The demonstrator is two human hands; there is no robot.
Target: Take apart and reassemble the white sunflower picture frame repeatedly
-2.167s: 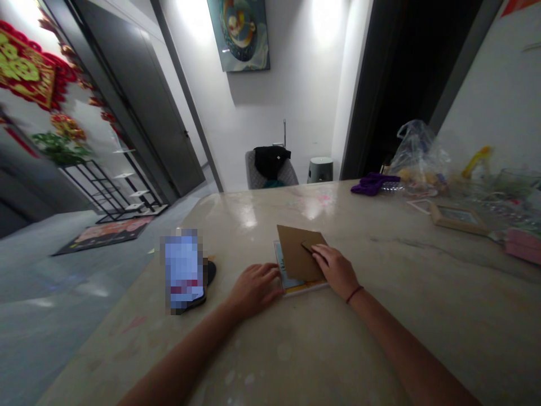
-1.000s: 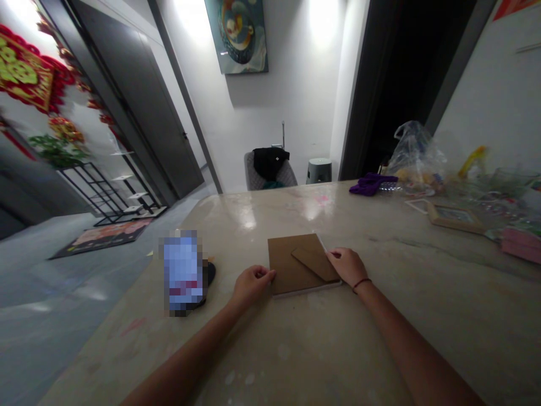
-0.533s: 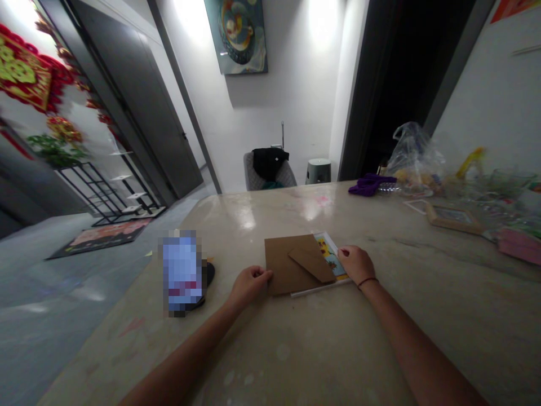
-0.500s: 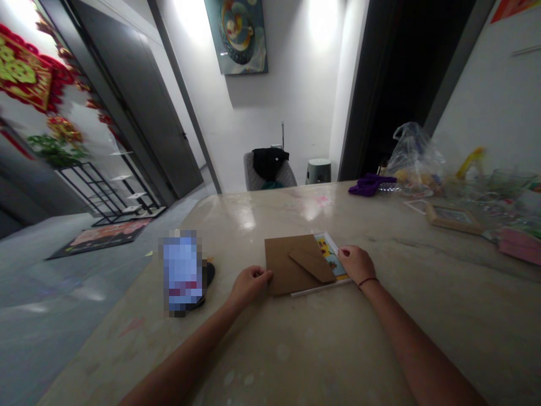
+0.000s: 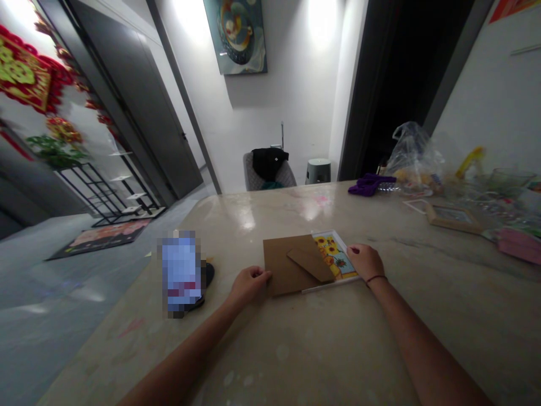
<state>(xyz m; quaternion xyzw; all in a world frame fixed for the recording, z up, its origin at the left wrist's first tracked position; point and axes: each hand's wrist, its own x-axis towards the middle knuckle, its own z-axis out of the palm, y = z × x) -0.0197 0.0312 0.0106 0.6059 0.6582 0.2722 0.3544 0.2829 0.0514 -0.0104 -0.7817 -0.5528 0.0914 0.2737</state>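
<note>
A brown backing board [image 5: 281, 266] with a slanted stand flap lies flat on the table in front of me. From under its right side shows a white picture frame [image 5: 325, 232] with a yellow and blue sunflower picture [image 5: 335, 254]. My left hand [image 5: 252, 281] pinches the board's left edge between thumb and fingers. At the other end, my right hand [image 5: 367, 262] has its fingers closed on the right edge of the white frame. The board covers the left part of the frame and picture.
Left of my hands stands a phone with a blurred screen [image 5: 181, 273] on a black holder [image 5: 207, 275]. Along the right lie a purple cloth [image 5: 367, 184], a clear plastic bag [image 5: 416, 158], a wooden frame [image 5: 454, 219] and a pink item [image 5: 519, 244]. A chair [image 5: 253, 172] stands beyond the table.
My right hand has moved right with the white frame and picture, so more of the sunflowers shows beside the board. My left hand and the board have stayed almost in place.
</note>
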